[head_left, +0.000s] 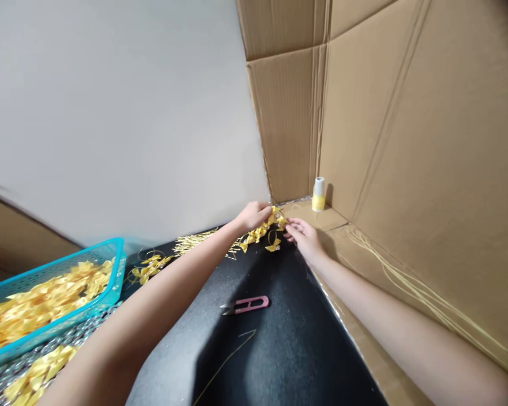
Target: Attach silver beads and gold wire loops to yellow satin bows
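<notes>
At the far end of the black work surface (275, 344), my left hand (256, 215) has its fingers closed on a cluster of small yellow ribbon bows (276, 217). My right hand (303, 235) pinches the same cluster from the right, its fingertips partly hidden. More bows hang or lie in a row just below my left hand, and one bow with a thin loop (274, 243) lies apart from them. Pink-handled thread snips (250, 304) lie in the middle of the surface, nearer to me. A needle-like sliver and a yellow thread (226, 361) lie below the snips.
A turquoise basket (121, 265) full of yellow bows stands at left, with further bows (42, 372) before it. Gold sticks (192, 242) lie behind my left forearm. A thread cone (319, 194) stands by the cardboard wall (427, 129); long yellow strands (406, 287) lie at right.
</notes>
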Demonstrator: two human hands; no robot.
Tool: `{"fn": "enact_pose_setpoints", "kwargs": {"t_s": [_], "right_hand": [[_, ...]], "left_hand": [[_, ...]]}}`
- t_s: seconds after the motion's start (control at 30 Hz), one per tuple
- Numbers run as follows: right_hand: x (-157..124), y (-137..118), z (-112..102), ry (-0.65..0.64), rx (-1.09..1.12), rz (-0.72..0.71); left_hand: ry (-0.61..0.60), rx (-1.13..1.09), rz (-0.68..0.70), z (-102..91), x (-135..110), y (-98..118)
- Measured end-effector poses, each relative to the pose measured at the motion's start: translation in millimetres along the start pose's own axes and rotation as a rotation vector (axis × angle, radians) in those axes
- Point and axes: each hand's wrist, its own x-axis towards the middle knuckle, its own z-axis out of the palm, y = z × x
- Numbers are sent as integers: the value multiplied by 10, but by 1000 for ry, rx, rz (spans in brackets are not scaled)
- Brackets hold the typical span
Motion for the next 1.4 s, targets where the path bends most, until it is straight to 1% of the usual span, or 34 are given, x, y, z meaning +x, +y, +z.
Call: {"fn": "enact_pose_setpoints", "kwargs": {"t_s": [0.07, 0.13, 0.23, 0.3, 0.37, 0.47, 0.53, 0.6, 0.67, 0.7, 0.77, 0.8, 0.83, 0.87, 0.9, 0.93, 0.97, 1.0, 1.07, 1.1, 1.17, 1.23, 1.27, 1.3, 1.4], "right_hand": [[13, 18, -11, 23, 0, -2], [21, 34, -18, 30, -5, -5], [28, 60, -26, 30, -20, -10], [31, 80, -31, 22, -35, -14], [35, 100, -39, 10, -54, -17], [48, 127, -65, -8, -93, -21], [62, 141, -98, -22, -129, -26], [74, 149, -139, -38, -177, -34], [71, 144, -178, -57, -236, -51], [62, 135, -192, -69, -270, -64], [23, 106, -203, -105, -343, -101], [-3, 87, -199, -134, -381, -124], [-30, 68, -188, -172, -423, -152], [-56, 50, -173, -233, -470, -176], [-76, 36, -155, -297, -524, -203], [-90, 28, -137, -359, -582, -231], [-95, 26, -122, -405, -637, -261], [-93, 30, -112, -431, -687, -292], [-71, 53, -112, -457, -770, -340], [-56, 68, -123, -469, -809, -355], [-30, 98, -154, -466, -882, -382], [-15, 116, -173, -440, -960, -405], [-16, 118, -170, -426, -1000, -417], [-27, 114, -157, -415, -1039, -433], [-144, 74, -70, -396, -1163, -474]], "left_hand": [[6, 113, -39, -23, 37, 9], [-50, 215, -66, -23, 74, 26], [-151, 333, -79, 26, 102, 56], [-168, 392, -75, 85, 92, 69], [-137, 437, -66, 154, 60, 73], [-36, 481, -40, 202, -22, 75], [49, 498, -11, 131, -115, 74], [151, 510, 16, -58, -279, 52], [270, 516, 22, -336, -566, -21], [328, 520, 15, -486, -768, -85], [426, 532, -20, -744, -1300, -272], [470, 537, -46, -830, -1626, -392], [503, 541, -80, -876, -1983, -523], [535, 542, -120, -881, -2362, -660], [584, 524, -160, -845, -2752, -796], [622, 508, -216, -774, -3140, -923], [626, 488, -272, -676, -3515, -1034], [652, 479, -341, -562, -3864, -1123], [712, 459, -454, -325, -4453, -1216], [735, 444, -495, -221, -4679, -1219], [743, 429, -584, -67, -4990, -1165], [714, 427, -627, 8, -5126, -1089], [675, 432, -643, 23, -5142, -1067], [661, 435, -657, 27, -5132, -1062], [631, 439, -658, 23, -4996, -1148]]}}
